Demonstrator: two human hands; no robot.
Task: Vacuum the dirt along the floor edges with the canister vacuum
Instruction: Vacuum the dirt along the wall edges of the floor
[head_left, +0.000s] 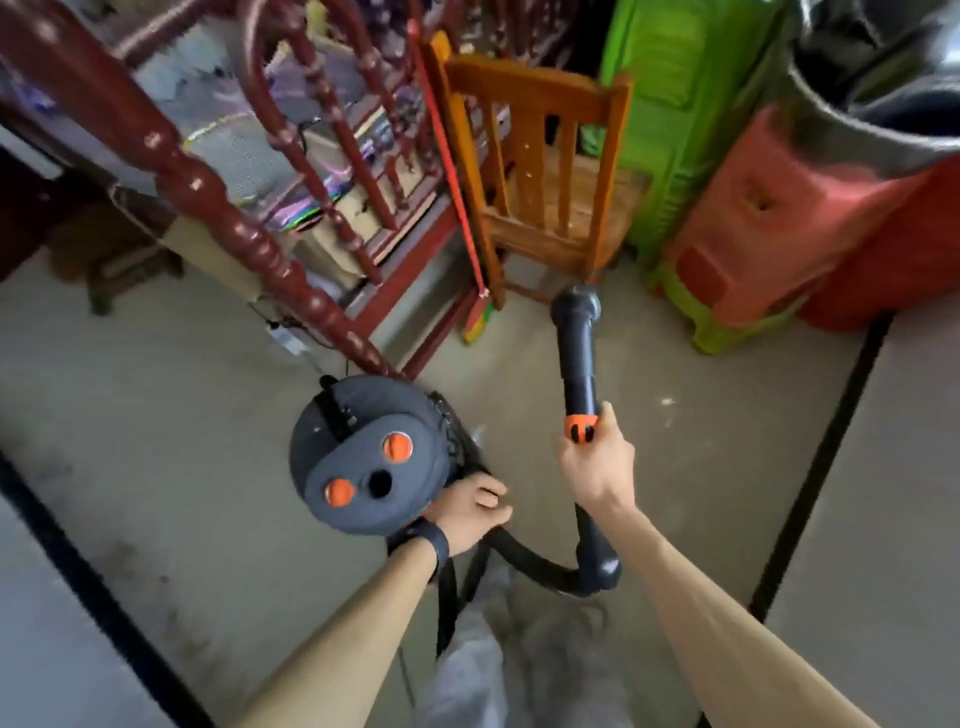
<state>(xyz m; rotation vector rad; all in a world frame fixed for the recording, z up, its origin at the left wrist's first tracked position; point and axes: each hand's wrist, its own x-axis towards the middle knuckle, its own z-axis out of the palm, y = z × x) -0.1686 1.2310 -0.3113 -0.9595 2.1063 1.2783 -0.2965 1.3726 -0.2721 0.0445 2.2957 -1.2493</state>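
Open floor (182, 441) is seen in the middle and lower left, grey and dusty, crossed by black lines (826, 457) at the left and right. The far edge is crowded: a dark red railing (218, 208) at the left, a chair (540, 171) in the centre, green stools (670, 104) and a red stool (769, 218) at the right. A red stick (452, 171) leans between railing and chair. The vacuum (363, 457) sits in mid-frame, just below the railing's foot and close to the legs of the person. It is a round dark grey canister with two orange knobs and a black hole on top. The left hand (470, 512) is curled on the vacuum's right side; the exact part held, strap or hose end, cannot be told. A dark band is worn on that wrist. The right hand (597, 462) is clamped on the wand (576, 353) at its orange collar. The wand is black, and its tip is pointed at the floor near the chair's front leg; contact cannot be told. A black hose (530, 566) is looped from under the right wrist back toward the left hand. The hands are held apart. The frame is motion-blurred.
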